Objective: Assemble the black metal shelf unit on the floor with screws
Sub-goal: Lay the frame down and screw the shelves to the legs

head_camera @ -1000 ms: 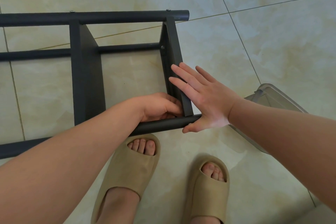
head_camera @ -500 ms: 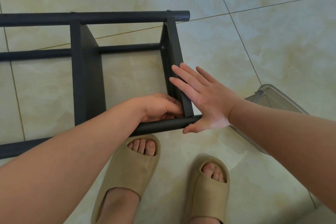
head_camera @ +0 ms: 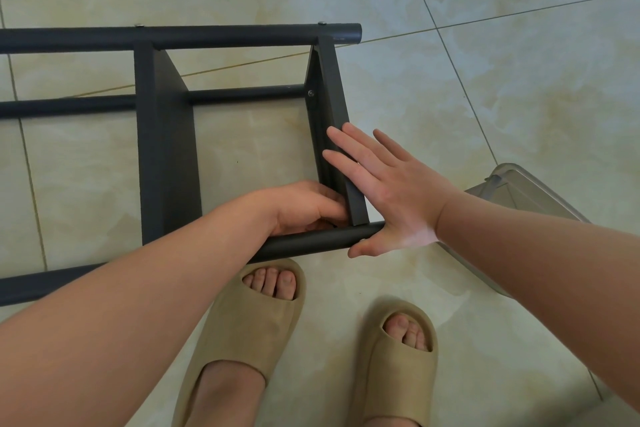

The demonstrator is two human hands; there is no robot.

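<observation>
While nothing has visibly moved in the last second, the black metal shelf unit [head_camera: 166, 149] lies on its side at centre-left of the tiled floor, with the left hand [head_camera: 308, 208] curled into the corner where the end panel [head_camera: 337, 107] meets the near tube [head_camera: 311, 243]; whether it pinches a screw I cannot tell. Right of it, the right hand [head_camera: 391, 191] stays flat and straight-fingered against that panel, likely steadying the joint for fastening.

The one head-worn camera looked almost straight down, close over the black tubular metal shelf frame [head_camera: 207, 36] at twelve o'clock, tan foam slippers [head_camera: 249, 326] at six o'clock on beige tiles [head_camera: 519, 80].
</observation>
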